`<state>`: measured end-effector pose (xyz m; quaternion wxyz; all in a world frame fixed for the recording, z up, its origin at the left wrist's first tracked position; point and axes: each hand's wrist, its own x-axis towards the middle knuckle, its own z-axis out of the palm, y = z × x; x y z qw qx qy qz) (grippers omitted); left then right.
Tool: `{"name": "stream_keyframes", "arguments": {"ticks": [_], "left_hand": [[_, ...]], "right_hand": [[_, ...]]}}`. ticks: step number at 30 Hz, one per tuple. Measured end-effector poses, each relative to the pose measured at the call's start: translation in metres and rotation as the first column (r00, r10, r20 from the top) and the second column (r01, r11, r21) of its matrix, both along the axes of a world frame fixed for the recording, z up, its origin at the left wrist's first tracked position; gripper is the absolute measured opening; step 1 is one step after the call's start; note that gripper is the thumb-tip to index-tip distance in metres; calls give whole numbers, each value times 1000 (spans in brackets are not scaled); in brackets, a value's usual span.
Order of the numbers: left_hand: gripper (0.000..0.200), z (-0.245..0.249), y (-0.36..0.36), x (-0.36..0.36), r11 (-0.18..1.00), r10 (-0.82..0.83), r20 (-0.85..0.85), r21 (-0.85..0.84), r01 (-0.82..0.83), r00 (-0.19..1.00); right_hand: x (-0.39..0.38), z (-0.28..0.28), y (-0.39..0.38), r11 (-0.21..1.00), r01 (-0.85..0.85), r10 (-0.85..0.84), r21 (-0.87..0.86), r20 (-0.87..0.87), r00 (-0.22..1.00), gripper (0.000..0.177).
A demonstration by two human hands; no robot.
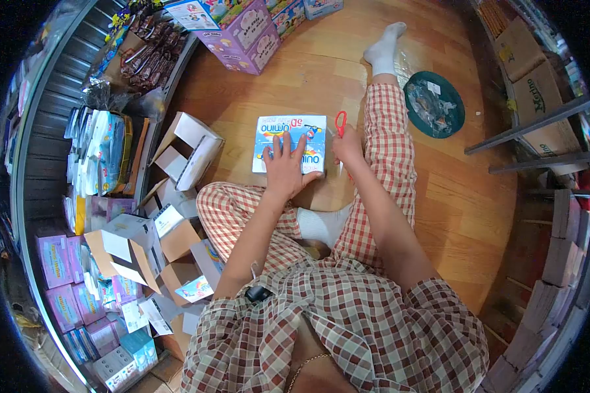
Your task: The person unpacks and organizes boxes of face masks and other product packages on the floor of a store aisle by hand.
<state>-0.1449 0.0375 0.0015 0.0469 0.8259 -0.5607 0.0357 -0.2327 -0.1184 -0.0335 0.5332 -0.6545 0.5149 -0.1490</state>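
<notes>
Wooden floor (321, 72), shut blue carton (273, 129); left hand (285, 167) splayed flat on it; right hand (347, 148) clasps scissors (340, 122).

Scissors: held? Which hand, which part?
The right hand grips the scissors just below the red handle loop; blades mostly hidden. The left hand lies flat on the box, not gripping.
</notes>
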Motion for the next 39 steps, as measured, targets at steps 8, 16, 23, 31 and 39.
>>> {"name": "stream_keyframes", "arguments": {"ticks": [8,16,23,31,39], "left_hand": [[66,10,9,50,954,-300,-122,-43,297,946],[56,-5,8,46,969,-226,-36,-106,221,973],[53,-5,8,43,981,-173,-16,-93,171,985],[55,-6,10,42,981,-167,-1,-102,166,986],[52,-11,9,40,980,-147,0,-135,145,989]], "right_hand": [[0,9,-9,993,-113,113,34,-18,993,10],[-1,24,-7,988,-155,155,0,-99,983,18],[-8,43,16,987,-161,157,-1,-210,965,29],[-23,41,37,962,-257,228,-94,-247,942,29],[-45,47,62,963,-267,260,-25,-160,952,32]]}}
